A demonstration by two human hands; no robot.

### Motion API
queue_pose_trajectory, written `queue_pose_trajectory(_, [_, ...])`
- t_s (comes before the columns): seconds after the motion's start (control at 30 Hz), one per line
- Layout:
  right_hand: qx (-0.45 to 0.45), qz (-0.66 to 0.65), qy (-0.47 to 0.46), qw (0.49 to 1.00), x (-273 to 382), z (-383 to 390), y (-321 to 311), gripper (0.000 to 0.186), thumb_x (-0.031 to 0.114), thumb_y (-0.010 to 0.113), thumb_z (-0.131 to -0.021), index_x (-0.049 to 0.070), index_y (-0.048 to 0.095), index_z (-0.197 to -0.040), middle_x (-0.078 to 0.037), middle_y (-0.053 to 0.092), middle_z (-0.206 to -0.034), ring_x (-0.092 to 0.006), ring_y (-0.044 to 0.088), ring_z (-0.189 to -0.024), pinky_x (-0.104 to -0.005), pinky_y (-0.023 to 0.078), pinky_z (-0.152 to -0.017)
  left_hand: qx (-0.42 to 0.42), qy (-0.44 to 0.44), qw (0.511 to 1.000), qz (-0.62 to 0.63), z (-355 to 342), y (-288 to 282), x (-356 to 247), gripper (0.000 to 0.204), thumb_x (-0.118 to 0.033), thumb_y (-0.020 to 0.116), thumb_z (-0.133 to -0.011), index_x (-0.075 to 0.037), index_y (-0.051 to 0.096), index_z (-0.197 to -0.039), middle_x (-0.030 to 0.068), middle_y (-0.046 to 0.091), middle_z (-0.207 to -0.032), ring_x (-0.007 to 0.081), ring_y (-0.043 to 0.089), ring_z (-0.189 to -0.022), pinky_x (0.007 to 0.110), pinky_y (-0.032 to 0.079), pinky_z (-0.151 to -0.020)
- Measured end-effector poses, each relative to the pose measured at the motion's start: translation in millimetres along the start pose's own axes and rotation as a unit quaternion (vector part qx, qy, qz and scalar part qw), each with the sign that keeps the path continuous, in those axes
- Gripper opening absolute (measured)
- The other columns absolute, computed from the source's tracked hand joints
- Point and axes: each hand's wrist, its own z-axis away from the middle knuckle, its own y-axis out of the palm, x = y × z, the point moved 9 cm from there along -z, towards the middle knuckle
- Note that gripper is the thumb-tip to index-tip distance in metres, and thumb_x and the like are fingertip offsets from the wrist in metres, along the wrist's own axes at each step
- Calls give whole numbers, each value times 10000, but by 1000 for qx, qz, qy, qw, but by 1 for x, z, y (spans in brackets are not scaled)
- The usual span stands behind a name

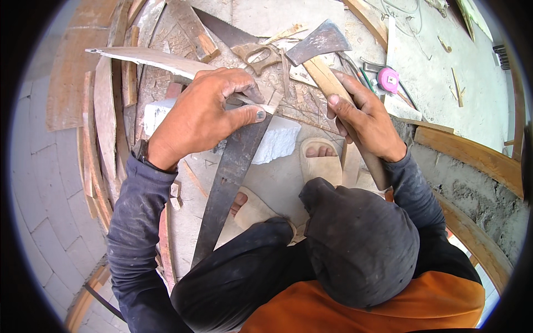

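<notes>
My left hand (205,114) grips a long curved wooden strip (150,58) and presses it down on a white block (277,139). The strip's pointed end reaches to the upper left. My right hand (363,119) is closed around the wooden handle of a hatchet (317,41), whose grey steel head hangs just right of the strip. A dark curved board (227,183) leans from the block toward my knees. My sandalled feet (319,158) rest just below the block.
A handsaw (244,44) lies behind the block among chips and offcuts. A pink tape measure (388,79) and pencils sit at the right. Curved planks (102,122) are stacked at the left. A rough concrete wall with wooden edging (472,161) runs along the right.
</notes>
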Motion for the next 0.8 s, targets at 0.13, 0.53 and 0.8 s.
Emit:
queue_pose_trajectory(0.13, [17,31,-36,999,15,1,0,564,356,653,-1062,60,541,-1529,-92,690,-985,-128,593,-673,-291,501,-603,1,5,1000,16,-1,0,-2,240,-174,837,-870,-13,716,-1000,135,716,-991,312,680,-966,406,511,-914])
queue_pose_trajectory(0.53, [-49,6,-57,997,14,-1,-10,656,414,674,-1042,48,503,-1559,-100,694,-1018,-149,635,-725,-344,569,-705,-4,7,999,34,-2,-1,-2,234,-137,842,-859,3,706,-986,134,708,-966,293,679,-957,396,509,-905])
queue_pose_trajectory(0.8, [-13,23,-29,999,15,5,-4,627,368,662,-1056,93,476,-1587,-49,666,-897,-87,583,-627,-237,502,-554,-11,18,999,45,-2,-3,-9,225,-129,848,-848,-8,709,-978,116,703,-961,290,673,-949,393,506,-902])
